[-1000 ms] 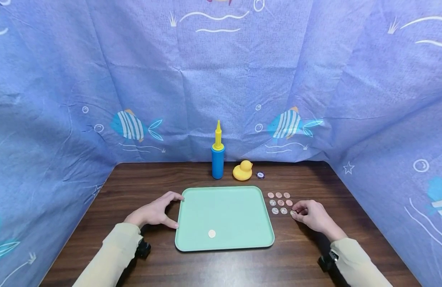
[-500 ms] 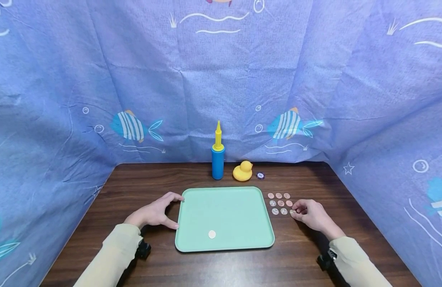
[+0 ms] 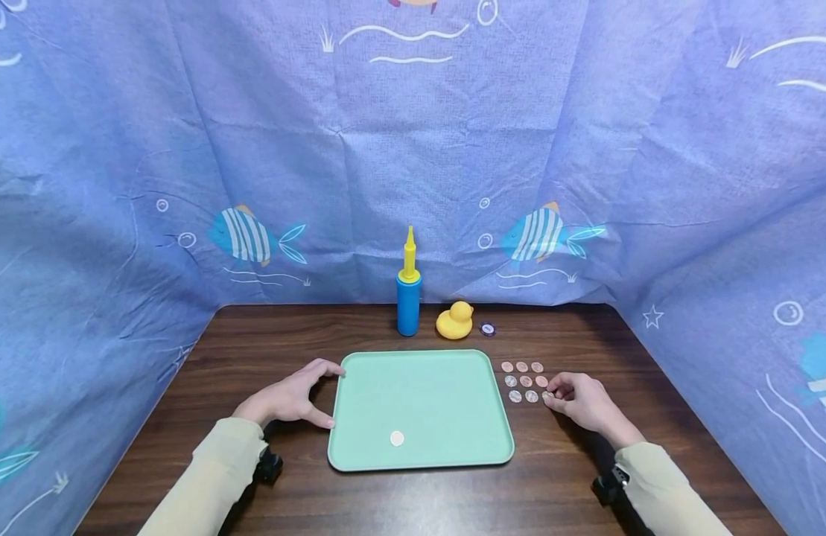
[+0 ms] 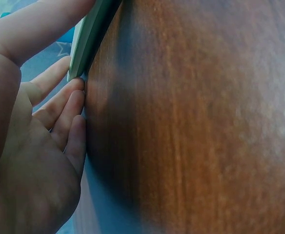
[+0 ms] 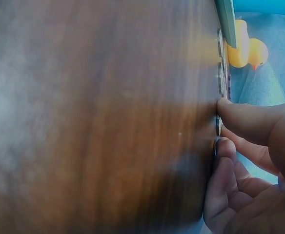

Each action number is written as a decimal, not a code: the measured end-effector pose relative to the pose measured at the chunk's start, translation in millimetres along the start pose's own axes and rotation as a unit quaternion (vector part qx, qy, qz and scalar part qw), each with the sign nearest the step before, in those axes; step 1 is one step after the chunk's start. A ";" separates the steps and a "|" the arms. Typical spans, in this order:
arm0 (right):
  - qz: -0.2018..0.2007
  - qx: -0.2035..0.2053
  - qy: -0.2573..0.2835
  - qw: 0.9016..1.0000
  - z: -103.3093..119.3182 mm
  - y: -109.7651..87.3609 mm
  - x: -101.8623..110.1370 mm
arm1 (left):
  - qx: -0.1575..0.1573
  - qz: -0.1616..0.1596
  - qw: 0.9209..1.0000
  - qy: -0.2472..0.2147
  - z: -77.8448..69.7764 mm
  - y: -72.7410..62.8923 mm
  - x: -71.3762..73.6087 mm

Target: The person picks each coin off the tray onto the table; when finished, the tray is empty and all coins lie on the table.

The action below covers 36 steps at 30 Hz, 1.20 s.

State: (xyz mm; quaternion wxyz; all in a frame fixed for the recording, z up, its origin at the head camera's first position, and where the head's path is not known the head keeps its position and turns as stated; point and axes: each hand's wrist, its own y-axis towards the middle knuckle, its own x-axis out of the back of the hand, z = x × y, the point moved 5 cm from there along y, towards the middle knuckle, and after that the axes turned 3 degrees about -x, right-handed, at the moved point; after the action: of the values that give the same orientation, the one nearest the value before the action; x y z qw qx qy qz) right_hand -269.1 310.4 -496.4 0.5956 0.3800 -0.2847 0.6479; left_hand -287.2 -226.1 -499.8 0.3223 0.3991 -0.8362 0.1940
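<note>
My left hand (image 3: 288, 396) rests at the left side of a pale green tray (image 3: 426, 387). Its thumb and fingertips touch the rim at spread points, fingers mostly straight. On the tray, toward the front, lies one light round coin (image 3: 396, 438). To the right of the tray, several copper coins (image 3: 522, 367) and silver coins (image 3: 515, 397) lie flat in short rows on the table. My right hand (image 3: 587, 403) pinches a coin (image 5: 219, 126) at the front right end of these rows, between thumb and fingers at table level. Those fingers partly cover it.
Behind the tray stands a blue hand pump (image 3: 408, 305) with a yellow nozzle. Beside it are a yellow rubber duck (image 3: 454, 322) and a dark round chip (image 3: 488, 329). A blue fish-print cloth (image 3: 359, 164) hangs around the brown wooden table (image 3: 272, 327).
</note>
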 end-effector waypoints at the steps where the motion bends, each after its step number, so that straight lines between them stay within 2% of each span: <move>1: 0.000 0.000 -0.001 1.000 -0.3 0.0 -0.1 | -0.002 0.000 1.000 0.000 0.0 -0.1 -0.1; 14: -0.011 0.009 -0.014 1.000 0.7 2.5 3.5 | -0.009 -0.002 1.000 0.001 0.5 -0.6 -1.2; 18: -0.021 0.023 0.003 1.000 6.9 7.8 6.8 | -0.008 -0.002 1.000 -0.002 1.0 -0.5 -0.8; 25: -0.019 0.080 0.029 0.996 41.9 21.6 3.0 | -0.005 -0.003 1.000 -0.004 1.2 0.6 0.1; 32: 0.045 0.118 0.063 0.990 81.8 32.4 -19.2 | -0.014 -0.002 1.000 0.000 2.8 0.3 -0.7; 36: 0.061 0.154 0.058 0.984 105.6 37.6 -30.9 | -0.017 -0.002 1.000 0.001 2.9 -0.4 0.2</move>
State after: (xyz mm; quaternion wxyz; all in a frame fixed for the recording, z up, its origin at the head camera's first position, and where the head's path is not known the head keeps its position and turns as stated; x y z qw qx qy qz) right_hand -290.0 201.7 -460.9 0.5048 0.4106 -0.1693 0.7402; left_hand -288.1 -228.2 -501.7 0.3307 0.3952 -0.8380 0.1795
